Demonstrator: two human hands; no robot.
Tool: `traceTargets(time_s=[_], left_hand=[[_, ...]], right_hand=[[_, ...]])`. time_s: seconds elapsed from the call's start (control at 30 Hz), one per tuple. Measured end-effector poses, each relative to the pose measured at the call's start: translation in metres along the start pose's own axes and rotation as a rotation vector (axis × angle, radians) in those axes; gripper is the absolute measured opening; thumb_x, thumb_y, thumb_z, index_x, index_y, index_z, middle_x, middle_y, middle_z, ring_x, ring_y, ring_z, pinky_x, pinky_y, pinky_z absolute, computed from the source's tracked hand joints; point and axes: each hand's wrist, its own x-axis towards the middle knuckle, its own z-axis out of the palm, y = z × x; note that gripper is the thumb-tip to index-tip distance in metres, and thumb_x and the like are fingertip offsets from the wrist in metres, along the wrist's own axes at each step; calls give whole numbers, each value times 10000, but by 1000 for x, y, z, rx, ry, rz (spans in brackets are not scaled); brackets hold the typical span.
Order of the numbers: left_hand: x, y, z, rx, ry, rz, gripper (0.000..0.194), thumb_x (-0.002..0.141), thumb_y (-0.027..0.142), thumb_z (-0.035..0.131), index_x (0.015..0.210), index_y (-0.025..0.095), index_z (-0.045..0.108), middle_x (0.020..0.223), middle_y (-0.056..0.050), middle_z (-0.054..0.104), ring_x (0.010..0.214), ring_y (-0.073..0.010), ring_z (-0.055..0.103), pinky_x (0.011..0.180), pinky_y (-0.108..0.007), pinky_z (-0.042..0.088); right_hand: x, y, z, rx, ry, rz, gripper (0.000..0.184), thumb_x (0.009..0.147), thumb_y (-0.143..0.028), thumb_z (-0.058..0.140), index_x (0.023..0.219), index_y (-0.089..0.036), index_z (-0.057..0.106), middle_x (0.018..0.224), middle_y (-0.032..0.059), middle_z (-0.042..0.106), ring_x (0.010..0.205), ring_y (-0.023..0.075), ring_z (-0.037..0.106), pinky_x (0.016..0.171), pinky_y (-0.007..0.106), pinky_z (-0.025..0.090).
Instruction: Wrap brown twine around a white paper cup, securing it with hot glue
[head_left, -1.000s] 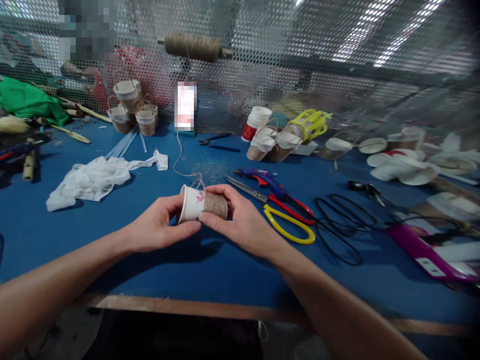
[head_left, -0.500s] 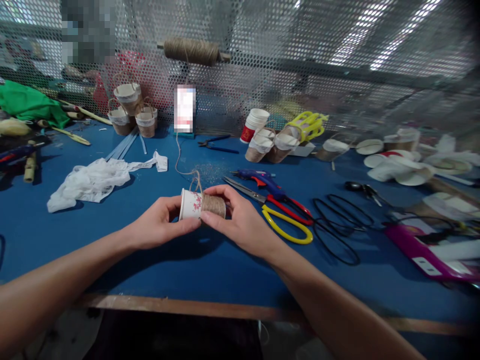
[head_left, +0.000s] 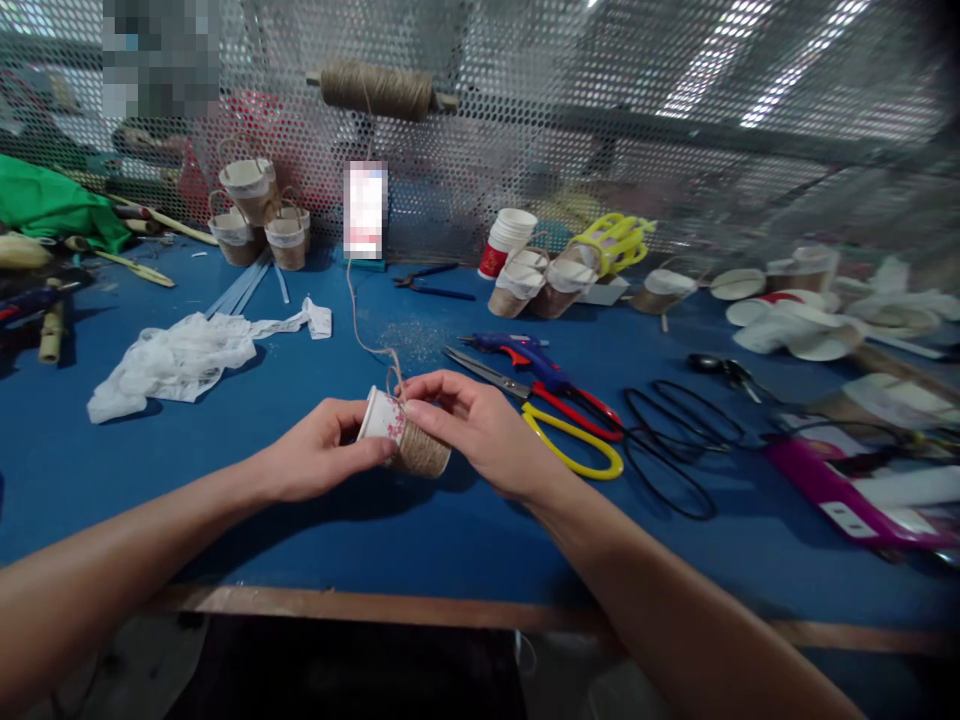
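Observation:
A small paper cup [head_left: 397,433] with pink flowers lies on its side between my hands, its lower half wrapped in brown twine. My left hand [head_left: 319,463] is closed round the cup's rim end. My right hand [head_left: 480,428] pinches the twine against the cup's side. A loose strand of twine [head_left: 356,325] runs from the cup up to a twine spool [head_left: 377,90] on a rod at the mesh screen. Both hands hover just above the blue table [head_left: 420,540].
Scissors with red and yellow handles [head_left: 559,425] and a blue glue gun [head_left: 521,352] lie right of my hands, beside black cable loops [head_left: 675,440]. White lace fabric [head_left: 180,355] lies to the left. Twine-wrapped cups [head_left: 259,215] and a cup stack [head_left: 506,243] stand at the back.
The cup has tilted, its wrapped base now pointing down to the right. My right fingers have shifted onto the cup's upper side. The view has drifted slightly.

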Motion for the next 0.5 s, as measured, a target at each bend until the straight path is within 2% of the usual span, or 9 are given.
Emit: traceTargets(time_s=[0.17, 0.5], left_hand=[[-1, 0, 1, -3, 2, -19, 176, 718, 260, 511, 730, 106, 595, 660, 5, 562, 614, -105, 471, 629, -239, 392], [-1, -3, 4, -31, 24, -45, 187, 737, 279, 527, 740, 106, 597, 653, 8, 571, 604, -103, 480, 623, -233, 390]], right_hand=[[0, 1, 2, 52, -2, 29, 160, 715, -308, 604, 771, -170, 544, 917, 43, 606, 797, 134, 561, 779, 324, 435], [0, 1, 4, -34, -5, 29, 222, 742, -351, 587, 865, -170, 550, 846, 34, 597, 758, 127, 552, 737, 306, 452]])
